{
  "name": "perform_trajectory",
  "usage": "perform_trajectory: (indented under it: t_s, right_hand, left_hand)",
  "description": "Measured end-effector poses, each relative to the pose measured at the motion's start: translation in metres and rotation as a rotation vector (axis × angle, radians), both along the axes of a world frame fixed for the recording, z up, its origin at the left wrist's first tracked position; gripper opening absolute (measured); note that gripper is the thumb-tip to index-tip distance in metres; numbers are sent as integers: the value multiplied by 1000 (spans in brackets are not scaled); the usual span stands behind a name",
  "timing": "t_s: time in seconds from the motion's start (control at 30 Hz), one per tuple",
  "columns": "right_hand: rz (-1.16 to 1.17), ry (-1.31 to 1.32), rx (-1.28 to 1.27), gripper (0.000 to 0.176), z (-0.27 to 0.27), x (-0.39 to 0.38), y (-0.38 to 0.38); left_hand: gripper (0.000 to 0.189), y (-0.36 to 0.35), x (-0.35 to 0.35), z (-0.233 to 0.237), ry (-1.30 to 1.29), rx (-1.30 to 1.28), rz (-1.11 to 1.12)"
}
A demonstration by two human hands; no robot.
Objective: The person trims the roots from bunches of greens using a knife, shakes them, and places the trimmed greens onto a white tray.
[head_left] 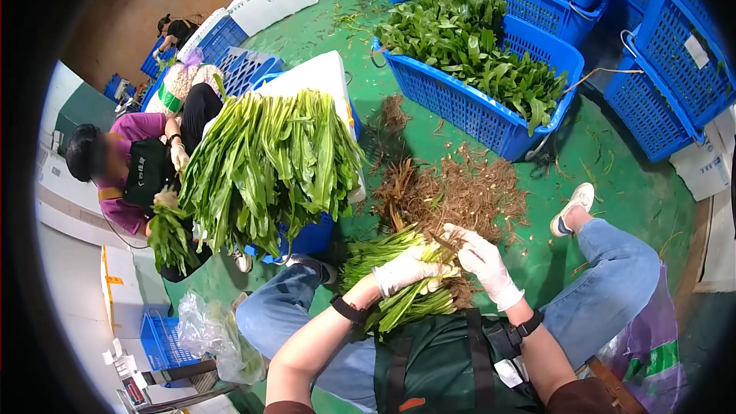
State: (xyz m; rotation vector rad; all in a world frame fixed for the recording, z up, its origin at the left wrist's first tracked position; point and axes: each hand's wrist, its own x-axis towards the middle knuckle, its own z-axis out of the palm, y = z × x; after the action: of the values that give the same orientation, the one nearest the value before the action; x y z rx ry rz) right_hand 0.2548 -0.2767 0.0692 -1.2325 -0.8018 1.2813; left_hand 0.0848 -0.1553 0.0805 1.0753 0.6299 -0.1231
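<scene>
My left hand (410, 270), in a white glove, is wrapped round a bunch of long-leaved greens (418, 307) above my lap. Its pale stems point right, and brown roots show at that end. Close beside the stem ends, my gloved right hand (484, 261) has its fingers pinched together. A thin brownish strip (443, 242) shows at those fingertips, too small to tell whether it is a blade or root. On the floor just beyond my hands lies a heap of brown root trimmings (471, 195).
A large stack of greens (268, 161) lies on a white foam box (326, 77) to the left. Ahead stands a blue crate (460, 103) of leafy greens. More blue crates (667, 69) are stacked right. A co-worker (138, 161) sits at left holding greens; another person is farther back.
</scene>
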Motion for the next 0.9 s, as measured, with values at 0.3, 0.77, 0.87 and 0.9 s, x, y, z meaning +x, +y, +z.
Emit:
perform_trajectory:
  t_s: [0.3, 0.77, 0.87, 0.9]
  right_hand:
    - [-35, 136, -128, 34, -27, 10, -3]
    - [69, -491, -177, 43, 14, -11, 4]
    - [-102, -471, 64, 34, -3, -14, 6]
    - [-150, -397, 14, 31, -5, -12, 4]
  left_hand:
    - [28, -7, 5, 10, 89, 114, -107]
    - [37, -16, 1, -3, 521, 1192, -137]
    - [44, -15, 2, -8, 529, 1194, -198]
    - [48, -15, 1, -8, 497, 1174, -194]
